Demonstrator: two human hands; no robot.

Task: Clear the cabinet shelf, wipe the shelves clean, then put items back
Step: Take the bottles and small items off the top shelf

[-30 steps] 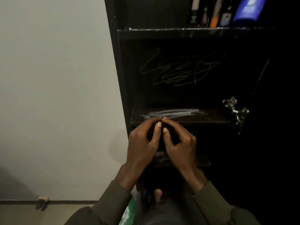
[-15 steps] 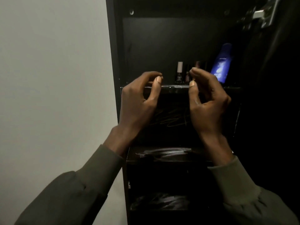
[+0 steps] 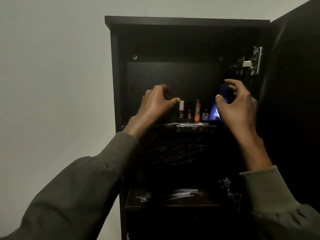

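The dark cabinet [image 3: 187, 23] stands open against a pale wall. On its top shelf [image 3: 194, 127] stand several small bottles in a row: a white-capped one [image 3: 181, 110], a dark red one [image 3: 189, 115], an orange one [image 3: 197, 110], a small dark one [image 3: 205, 115] and a tall blue lotion bottle [image 3: 214, 113]. My left hand [image 3: 155, 103] hovers just left of the white-capped bottle, fingers curled and holding nothing. My right hand [image 3: 237, 104] is cupped around the top of the blue bottle, thumb in front and fingers arched over it, with no firm grip visible.
The cabinet door [image 3: 294, 101] hangs open on the right, with metal hinges [image 3: 251, 63] at the top and lower down. The middle shelf [image 3: 173, 196] shows pale smear marks. Scribbles mark the back panel [image 3: 174, 153] below the top shelf.
My view tilted upward and both hands rose from the lower shelf to the top shelf. The right hand has reached the blue bottle and the left has neared the white-capped one.
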